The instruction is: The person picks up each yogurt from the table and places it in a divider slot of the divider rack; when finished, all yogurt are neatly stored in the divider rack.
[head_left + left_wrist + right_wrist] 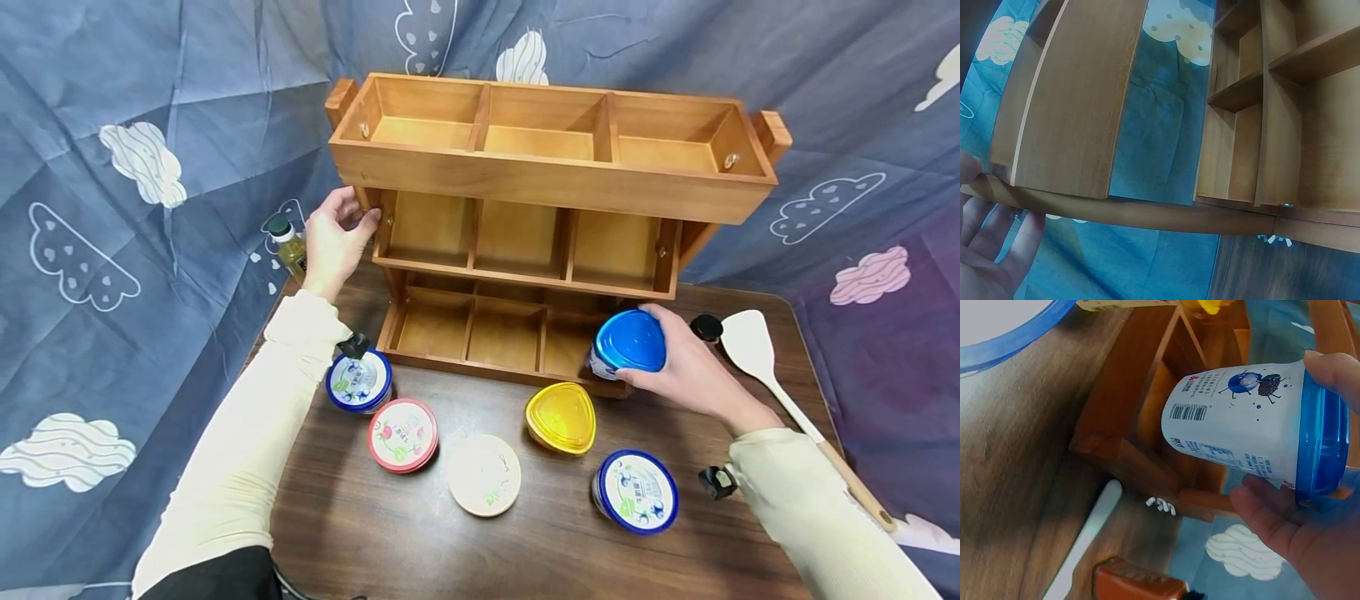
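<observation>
A three-tier wooden rack (547, 179) with divided trays stands at the back of the table. My left hand (335, 242) grips its left side post (1147, 214), the fingers bent around the wood in the left wrist view. In my right hand (678, 362) is a white yogurt cup (1235, 419) with a blue lid (633, 337), held by the lid's rim between thumb and fingers. The cup is tilted at the front of the bottom tray's right compartment (566, 342). Its printed side with a barcode and berry drawings shows in the right wrist view.
In front of the rack lie a yellow-lidded cup (561, 418), two blue-rimmed tubs (637, 492) (359, 380), a red-rimmed tub (403, 435) and a cream-lidded tub (484, 475). A white spatula (750, 346) and a black-capped bottle (1138, 581) are at right; a green-capped bottle (288, 246) stands left.
</observation>
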Motion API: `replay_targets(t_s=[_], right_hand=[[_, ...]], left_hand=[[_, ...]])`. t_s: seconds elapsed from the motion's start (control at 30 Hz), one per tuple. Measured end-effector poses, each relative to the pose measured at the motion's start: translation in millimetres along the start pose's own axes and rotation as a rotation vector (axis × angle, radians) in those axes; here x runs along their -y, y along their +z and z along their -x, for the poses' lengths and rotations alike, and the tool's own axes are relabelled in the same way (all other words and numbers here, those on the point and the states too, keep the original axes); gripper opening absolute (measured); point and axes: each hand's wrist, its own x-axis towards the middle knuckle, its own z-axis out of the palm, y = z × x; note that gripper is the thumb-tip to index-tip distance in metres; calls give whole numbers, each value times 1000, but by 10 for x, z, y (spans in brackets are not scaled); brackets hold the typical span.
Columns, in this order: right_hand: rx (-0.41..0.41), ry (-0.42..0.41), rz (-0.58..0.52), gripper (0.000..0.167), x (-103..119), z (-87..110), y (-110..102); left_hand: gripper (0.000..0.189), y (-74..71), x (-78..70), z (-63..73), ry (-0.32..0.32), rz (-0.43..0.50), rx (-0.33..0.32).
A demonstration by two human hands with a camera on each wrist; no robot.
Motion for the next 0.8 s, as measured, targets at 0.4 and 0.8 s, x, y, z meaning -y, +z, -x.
replay_targets(t_s=[0.4, 0.8], right_hand=[[98, 49, -20, 105, -13, -237, 203], [141, 67, -42, 105, -132, -424, 378]], left_hand=[[34, 9, 15, -13, -8, -10, -6], [36, -6, 3, 0, -4, -27, -1]])
